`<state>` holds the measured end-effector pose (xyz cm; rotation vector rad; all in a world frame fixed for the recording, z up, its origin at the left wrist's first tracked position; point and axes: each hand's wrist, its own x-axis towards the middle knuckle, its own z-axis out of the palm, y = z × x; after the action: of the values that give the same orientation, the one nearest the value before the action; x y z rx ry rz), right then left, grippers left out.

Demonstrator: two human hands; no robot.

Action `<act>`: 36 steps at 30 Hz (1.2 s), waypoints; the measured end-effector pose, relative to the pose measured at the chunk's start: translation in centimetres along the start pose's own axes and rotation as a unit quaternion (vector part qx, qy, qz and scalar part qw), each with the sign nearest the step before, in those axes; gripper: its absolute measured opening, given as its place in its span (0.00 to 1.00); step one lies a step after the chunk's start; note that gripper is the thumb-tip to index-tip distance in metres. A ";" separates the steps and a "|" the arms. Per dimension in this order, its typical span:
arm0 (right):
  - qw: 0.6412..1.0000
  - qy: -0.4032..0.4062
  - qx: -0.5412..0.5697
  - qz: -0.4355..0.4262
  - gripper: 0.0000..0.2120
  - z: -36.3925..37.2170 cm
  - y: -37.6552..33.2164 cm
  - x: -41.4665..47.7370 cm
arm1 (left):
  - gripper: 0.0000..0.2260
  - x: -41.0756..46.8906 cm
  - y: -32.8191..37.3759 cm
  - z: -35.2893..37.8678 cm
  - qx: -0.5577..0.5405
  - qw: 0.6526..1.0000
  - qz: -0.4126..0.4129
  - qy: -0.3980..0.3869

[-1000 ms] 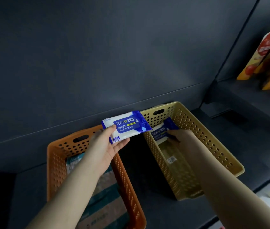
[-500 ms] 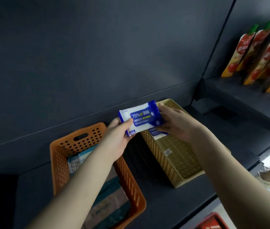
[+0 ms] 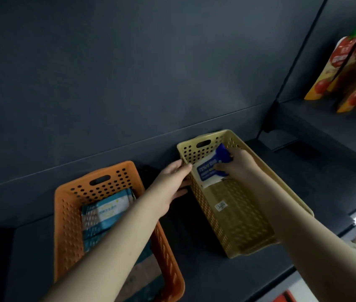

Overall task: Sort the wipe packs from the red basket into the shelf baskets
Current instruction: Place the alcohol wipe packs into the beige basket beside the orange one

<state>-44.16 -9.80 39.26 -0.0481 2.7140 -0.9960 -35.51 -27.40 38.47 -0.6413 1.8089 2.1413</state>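
Alcohol wipe pack [image 3: 210, 174]: blue and white, tilted, inside the yellow basket [image 3: 290, 192] at its far end, close to the far-left inner corner, with its white lower edge towards the basket floor.
Right hand [image 3: 238, 165]: reaches into the yellow basket and pinches the pack. The thumb lies across the printed face and the other fingers curl round the blue far end.
Left hand [image 3: 171, 185]: outside the yellow basket, holding nothing. The thumb tip is at the left rim near the far corner, and the fingers lie fairly straight against the outer left wall.
Yellow basket: stands on the dark shelf [image 3: 227, 277] near its back edge, with a small sticker [image 3: 221, 207] on its floor.
Orange basket [image 3: 63, 214]: to the left on the same shelf, apart from the yellow one. Teal wipe packs [image 3: 107, 210] lie flat in it, and the left forearm crosses above it.
Red basket [image 3: 285, 297]: only a corner shows, below the shelf's front edge.
Pouches [image 3: 342, 62]: tomato-printed, standing on the upper shelf [image 3: 325, 131] at right.
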 end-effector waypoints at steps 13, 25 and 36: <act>0.996 0.001 -0.086 -0.014 0.25 3.5 2.3 2.2 | 0.18 1.4 -0.6 -0.4 0.029 0.999 0.002 0.020; 0.991 0.022 -0.117 -0.065 0.21 0.4 -0.5 -1.1 | 0.26 -0.2 1.1 -0.7 0.082 0.993 0.075 0.049; 0.970 0.183 -0.091 -0.134 0.20 -2.7 -4.5 -22.1 | 0.16 -16.3 -0.8 -5.1 0.300 0.897 0.315 0.083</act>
<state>-23.64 -9.01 49.04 -0.3006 3.1992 -0.8925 -20.20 -30.94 45.18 -0.0778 2.8886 1.6734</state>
